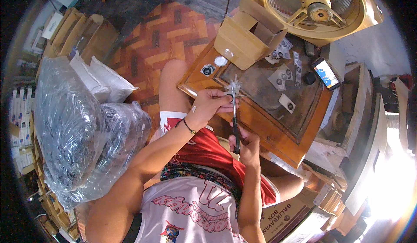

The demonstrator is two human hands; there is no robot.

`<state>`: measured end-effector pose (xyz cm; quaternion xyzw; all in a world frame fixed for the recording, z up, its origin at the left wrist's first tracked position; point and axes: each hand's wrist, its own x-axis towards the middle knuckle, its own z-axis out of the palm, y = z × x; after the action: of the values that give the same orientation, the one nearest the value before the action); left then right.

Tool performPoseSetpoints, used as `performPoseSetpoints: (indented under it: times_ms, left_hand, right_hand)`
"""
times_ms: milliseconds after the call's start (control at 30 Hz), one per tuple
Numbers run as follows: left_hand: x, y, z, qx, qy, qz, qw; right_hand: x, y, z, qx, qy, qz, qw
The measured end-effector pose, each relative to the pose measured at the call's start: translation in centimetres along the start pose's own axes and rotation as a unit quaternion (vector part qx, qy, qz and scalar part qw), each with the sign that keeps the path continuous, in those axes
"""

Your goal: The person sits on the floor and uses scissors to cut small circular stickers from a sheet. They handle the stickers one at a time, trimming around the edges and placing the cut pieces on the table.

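Observation:
My left hand [211,104] pinches a small piece of pale film bearing a black round sticker [230,97]. My right hand [246,142] grips the black handles of a pair of scissors [236,130]. Their metal blades point away from me and run right beside the left fingertips; whether they are parted cannot be told. Thin clear plastic scraps [234,84] lie around the blade tips at the edge of the wooden table [260,119]. On the tabletop, a cut piece with a black round sticker [208,70] lies to the left, and another single cut piece [287,103] to the right.
Further sticker pieces [281,77] and a strip [297,68] lie on the tabletop near a lit smartphone [326,74]. An open cardboard box [239,42] stands at the table's far left corner, before a large beige fan housing [316,11]. Plastic-wrapped bundles [71,129] stand at my left.

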<state>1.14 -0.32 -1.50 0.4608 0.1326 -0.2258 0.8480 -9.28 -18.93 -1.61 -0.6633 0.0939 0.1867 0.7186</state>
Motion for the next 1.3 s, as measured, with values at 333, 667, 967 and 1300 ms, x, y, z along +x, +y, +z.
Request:
performPoseSetpoints:
  times_ms: [333,667,967,1300]
  left_hand:
    - [0.7,1.3,-0.1,0.019,0.017,-0.004,1.000]
    - [0.7,2.7,-1.7,0.029,0.014,0.019,0.999]
    - [-1.7,3.1,-0.3,0.396,-0.011,0.124,0.910]
    - [-2.6,3.7,0.2,0.505,-0.127,0.181,0.834]
  right_hand:
    - [1.2,-2.2,1.0,0.014,0.033,0.043,0.998]
    - [1.6,-3.2,0.8,0.059,0.066,0.049,0.995]
    - [1.1,-3.8,0.7,-0.049,0.140,-0.049,0.988]
    - [3.7,-4.4,2.4,-0.094,0.188,-0.138,0.968]
